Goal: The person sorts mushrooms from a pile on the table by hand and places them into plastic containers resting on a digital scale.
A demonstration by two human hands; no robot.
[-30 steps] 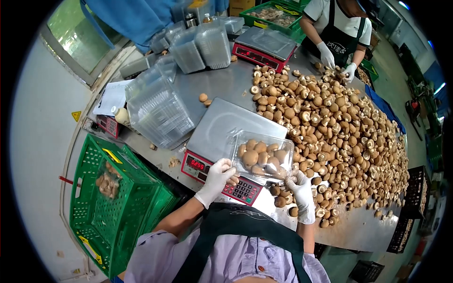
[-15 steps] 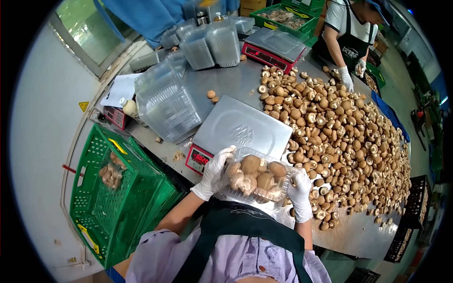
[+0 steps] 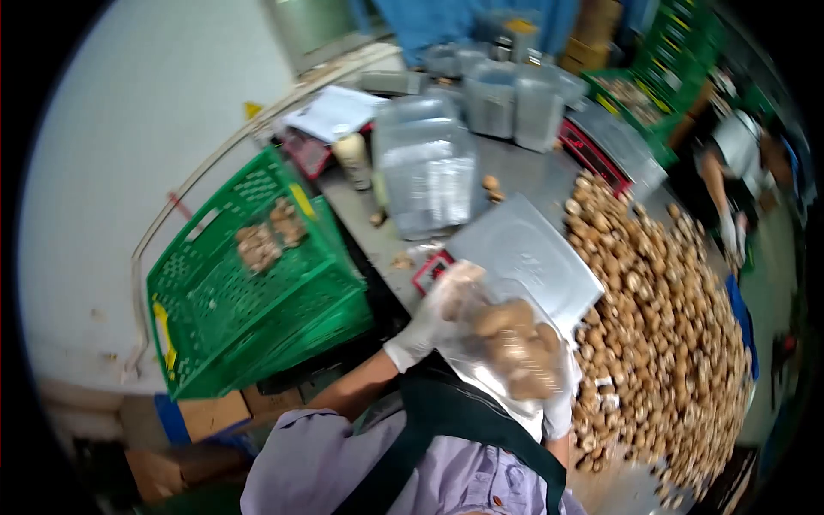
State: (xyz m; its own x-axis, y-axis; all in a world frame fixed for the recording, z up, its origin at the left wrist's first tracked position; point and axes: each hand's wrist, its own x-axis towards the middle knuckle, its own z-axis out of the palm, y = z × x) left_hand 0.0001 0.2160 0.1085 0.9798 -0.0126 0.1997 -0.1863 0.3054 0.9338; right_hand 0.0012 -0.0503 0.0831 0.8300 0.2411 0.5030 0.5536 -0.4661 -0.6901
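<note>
The white-gloved left hand (image 3: 440, 316) and right hand (image 3: 561, 407) grasp opposite sides of 1 clear box (image 3: 520, 354) of brown mushrooms, blurred, held in front of the dark apron (image 3: 433, 421) on the near side of the silver scale (image 3: 530, 257). A large mushroom pile (image 3: 665, 330) spreads to the right, while a green crate (image 3: 279, 335) with 2 mushroom packs (image 3: 259, 247) sits to the left.
</note>
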